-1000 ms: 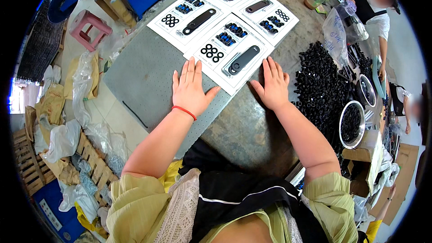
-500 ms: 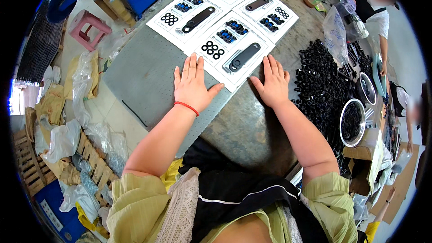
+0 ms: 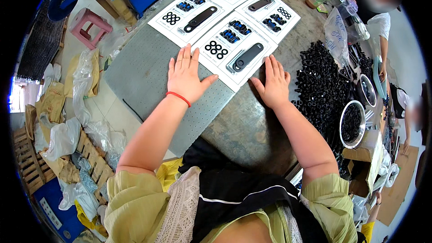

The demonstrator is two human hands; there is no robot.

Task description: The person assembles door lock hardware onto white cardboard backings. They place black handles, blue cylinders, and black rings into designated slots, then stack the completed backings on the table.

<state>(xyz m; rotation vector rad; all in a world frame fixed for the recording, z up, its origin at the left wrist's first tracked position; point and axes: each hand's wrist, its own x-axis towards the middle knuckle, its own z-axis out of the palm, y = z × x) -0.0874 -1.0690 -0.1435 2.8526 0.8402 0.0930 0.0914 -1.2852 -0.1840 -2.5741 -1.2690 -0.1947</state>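
Several white cards bearing small black and blue parts and black folding tools lie edge to edge on the table. My left hand (image 3: 185, 76) rests flat, fingers spread, on a grey perforated mat (image 3: 144, 67), its fingertips at the near edge of the cards. Beside the nearest card (image 3: 234, 82), on its right edge, lies my right hand (image 3: 273, 81), flat with fingers apart. That card carries black rings (image 3: 216, 49), black-and-blue pieces (image 3: 236, 31) and a long black tool (image 3: 248, 57). Neither hand holds anything.
A heap of small black parts (image 3: 319, 81) covers the table's right side, near metal bowls (image 3: 352, 123) and a cardboard box (image 3: 360, 153). Co-workers stand at the far right. A pink stool (image 3: 90, 27), wooden pallets (image 3: 96, 162) and plastic bags (image 3: 65, 141) are on the left.
My left hand has slid slightly left and up, away from the nearest card's edge. The cards have shifted a little to the right. My right hand stays almost in place.
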